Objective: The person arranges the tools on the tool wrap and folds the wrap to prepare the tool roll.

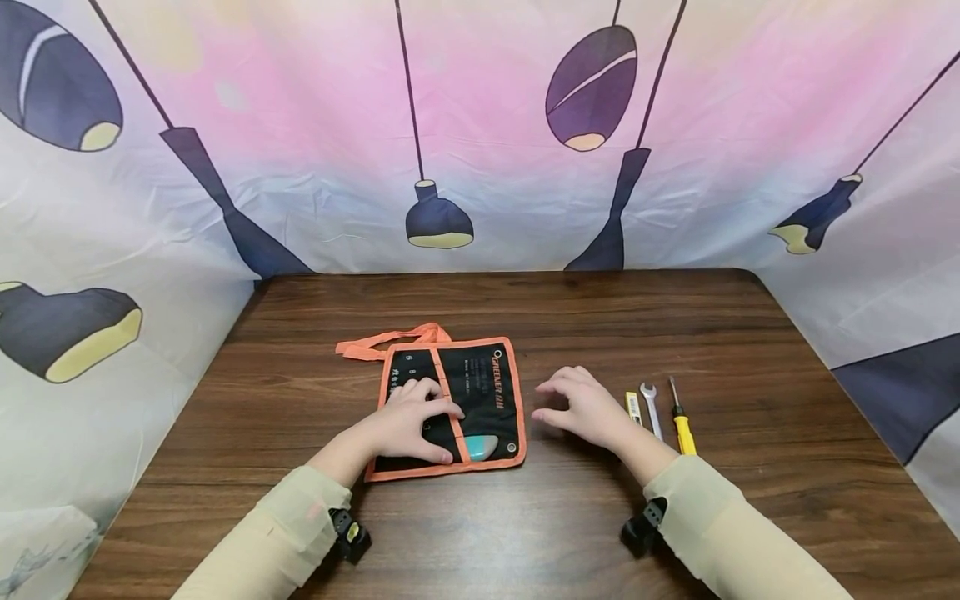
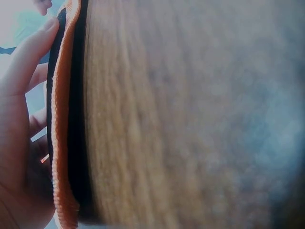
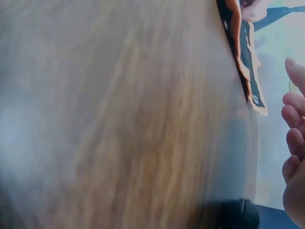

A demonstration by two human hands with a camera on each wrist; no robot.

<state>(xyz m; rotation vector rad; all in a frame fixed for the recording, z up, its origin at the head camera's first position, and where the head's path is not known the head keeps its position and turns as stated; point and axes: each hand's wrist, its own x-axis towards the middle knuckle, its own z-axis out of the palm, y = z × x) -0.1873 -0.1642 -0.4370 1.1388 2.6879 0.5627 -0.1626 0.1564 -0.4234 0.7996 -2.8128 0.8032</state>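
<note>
A black tool pouch (image 1: 491,387) with orange trim lies on the table, its orange tie strap (image 1: 390,340) trailing off the far left corner. A teal and grey rounded piece (image 1: 480,447) shows at its lower pocket. My left hand (image 1: 408,421) rests on the pouch's left half, fingers spread over the orange divider. In the left wrist view the thumb (image 2: 35,50) lies along the pouch's edge (image 2: 62,119). To the right of the pouch, my right hand (image 1: 585,404) hovers over the table, fingers loosely bent and holding nothing; its fingertips (image 3: 291,114) also appear in the right wrist view.
Beyond my right wrist lie a small yellow labelled item (image 1: 633,407), partly covered by the arm, an open-end wrench (image 1: 651,408) and a yellow-handled screwdriver (image 1: 682,429). A printed cloth (image 1: 495,208) hangs behind the wooden table (image 1: 480,542).
</note>
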